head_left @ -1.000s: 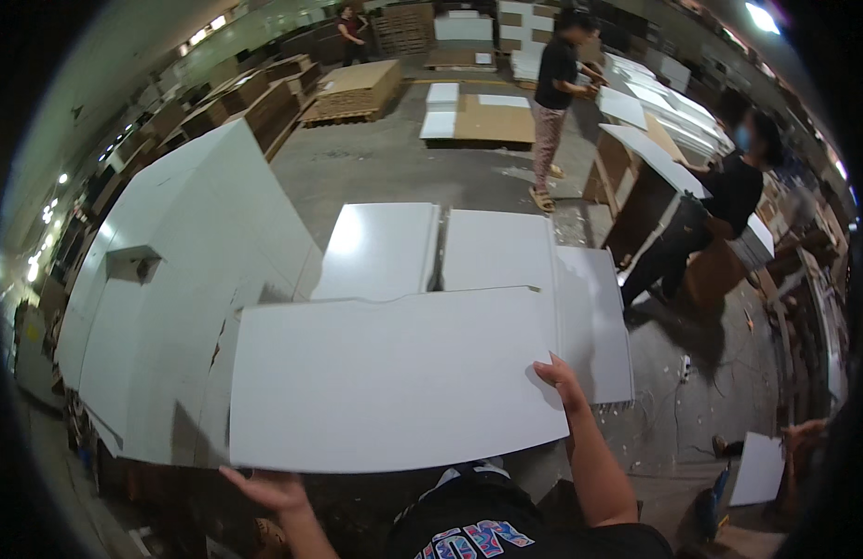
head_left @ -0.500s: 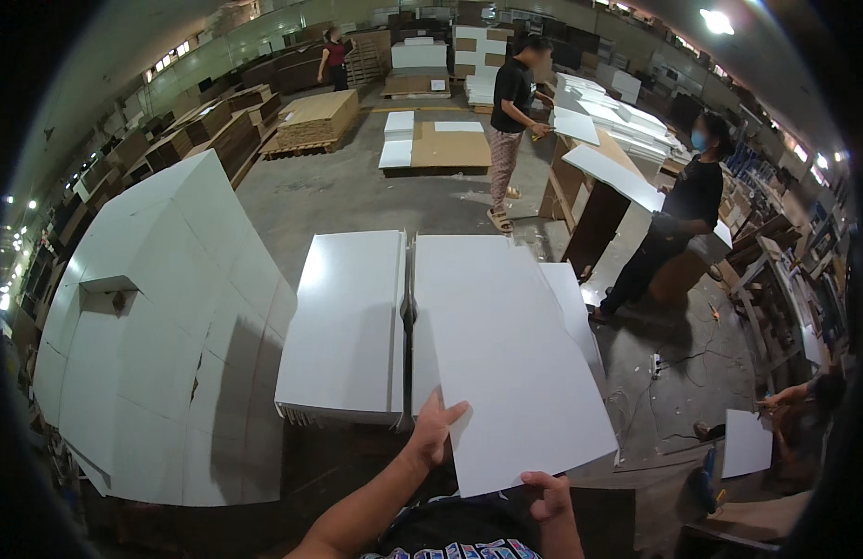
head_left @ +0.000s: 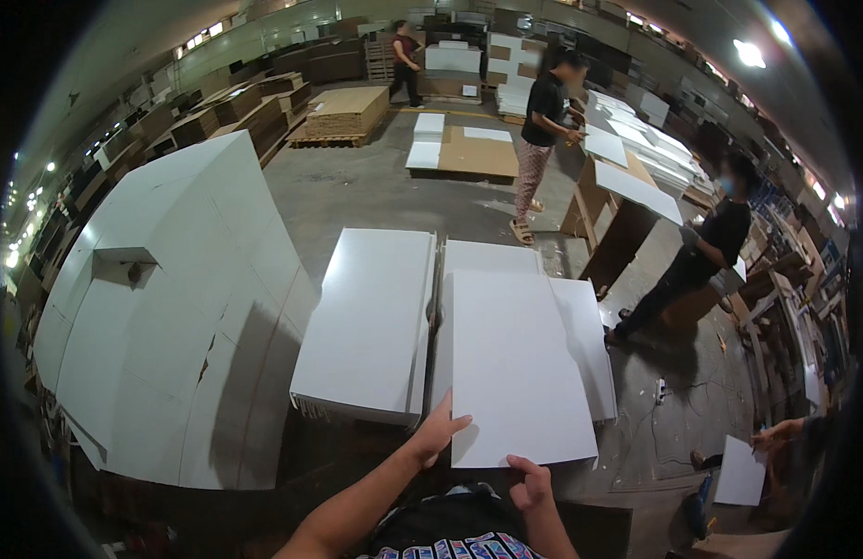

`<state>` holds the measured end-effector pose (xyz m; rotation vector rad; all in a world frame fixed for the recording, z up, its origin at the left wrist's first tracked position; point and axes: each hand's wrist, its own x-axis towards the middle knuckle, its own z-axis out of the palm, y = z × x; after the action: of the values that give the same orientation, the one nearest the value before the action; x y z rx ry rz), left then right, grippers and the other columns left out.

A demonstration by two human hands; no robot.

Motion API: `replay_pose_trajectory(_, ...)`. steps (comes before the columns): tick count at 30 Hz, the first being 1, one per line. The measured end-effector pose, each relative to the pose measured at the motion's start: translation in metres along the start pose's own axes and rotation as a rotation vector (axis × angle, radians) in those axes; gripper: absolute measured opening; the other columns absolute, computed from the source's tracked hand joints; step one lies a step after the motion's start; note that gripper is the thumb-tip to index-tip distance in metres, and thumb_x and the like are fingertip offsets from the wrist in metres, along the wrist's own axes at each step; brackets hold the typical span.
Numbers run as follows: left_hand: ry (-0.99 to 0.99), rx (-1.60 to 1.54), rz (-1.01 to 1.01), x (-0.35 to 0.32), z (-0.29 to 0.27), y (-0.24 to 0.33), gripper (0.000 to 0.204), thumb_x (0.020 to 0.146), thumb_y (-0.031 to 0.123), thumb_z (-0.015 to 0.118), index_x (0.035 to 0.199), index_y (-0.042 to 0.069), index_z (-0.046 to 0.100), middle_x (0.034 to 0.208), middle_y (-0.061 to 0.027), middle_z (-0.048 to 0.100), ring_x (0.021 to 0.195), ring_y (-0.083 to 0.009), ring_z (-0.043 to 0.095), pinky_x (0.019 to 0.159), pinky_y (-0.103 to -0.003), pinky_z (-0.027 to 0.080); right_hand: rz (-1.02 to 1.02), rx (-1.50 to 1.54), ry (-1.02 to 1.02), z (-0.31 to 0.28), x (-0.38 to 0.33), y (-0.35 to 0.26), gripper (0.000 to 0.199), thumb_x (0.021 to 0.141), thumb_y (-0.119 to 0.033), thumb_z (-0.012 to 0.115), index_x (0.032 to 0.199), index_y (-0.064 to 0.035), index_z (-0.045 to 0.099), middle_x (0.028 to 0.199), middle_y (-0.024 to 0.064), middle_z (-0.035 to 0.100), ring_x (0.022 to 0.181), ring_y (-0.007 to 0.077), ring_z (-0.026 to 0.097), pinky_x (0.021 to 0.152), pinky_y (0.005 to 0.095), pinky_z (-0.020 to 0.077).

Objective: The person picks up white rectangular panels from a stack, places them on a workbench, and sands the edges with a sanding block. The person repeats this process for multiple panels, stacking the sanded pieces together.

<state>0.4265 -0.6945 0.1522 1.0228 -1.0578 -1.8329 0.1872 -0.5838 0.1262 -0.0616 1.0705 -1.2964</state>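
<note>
Head view: left hand (head_left: 438,434) lies open, fingers spread, on the near-left corner of a white sheet (head_left: 517,368). Right hand (head_left: 532,482) grips its near edge. Sheet lies atop the right stack (head_left: 594,345), beside the left stack (head_left: 371,321).

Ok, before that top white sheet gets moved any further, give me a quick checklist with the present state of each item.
1. Left hand on the top white sheet: ok, fingers lie at its near left corner.
2. Right hand on the sheet: ok, it holds the near edge.
3. Sheet squared to the right stack under it: not ok, it lies askew and overhangs toward the person.
4. Left stack apart from the sheet: ok, a narrow gap shows between them.
5. People nearby clear of the sheet: ok, the crouching person is off to the right.
6. Firmness of grip: cannot tell.
</note>
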Motion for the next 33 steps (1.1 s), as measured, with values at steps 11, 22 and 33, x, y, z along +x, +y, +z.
replay_pose_trajectory(11,0.322,1.082,0.239,-0.055,-0.047,-0.023,0.065,0.105,0.027,0.084,0.164,0.007,0.065,0.164,-0.0181,0.065,0.148,-0.0369,0.064,0.126,-0.050,0.051,0.446,-0.869,-0.219,0.001,0.056,-0.051,0.033,0.119,-0.029,0.073,0.134,-0.0014,0.081,0.089,0.0097,0.086,0.080,0.0224,0.082,0.082,0.0365,0.0628)
replay_pose_trajectory(22,0.121,1.622,0.284,-0.010,-0.028,-0.063,0.108,0.089,0.051,0.098,0.177,0.011,0.050,0.182,-0.0289,0.046,0.174,-0.0485,0.035,0.143,-0.069,0.025,-0.863,-2.093,0.136,-0.058,0.064,-0.086,0.105,0.084,-0.037,0.103,0.174,-0.0187,0.052,0.165,0.0194,0.058,0.154,0.0407,0.056,0.125,0.0577,0.0475)
replay_pose_trajectory(33,0.235,1.781,0.381,0.014,-0.029,-0.072,0.104,0.083,0.041,0.100,0.171,0.008,0.058,0.170,-0.0291,0.060,0.169,-0.0475,0.045,0.142,-0.069,0.025,-0.743,-2.071,-0.067,-0.070,0.123,-0.102,0.110,0.085,-0.019,0.098,0.181,-0.0176,0.045,0.164,0.0304,0.060,0.144,0.0497,0.067,0.121,0.0578,0.0540)
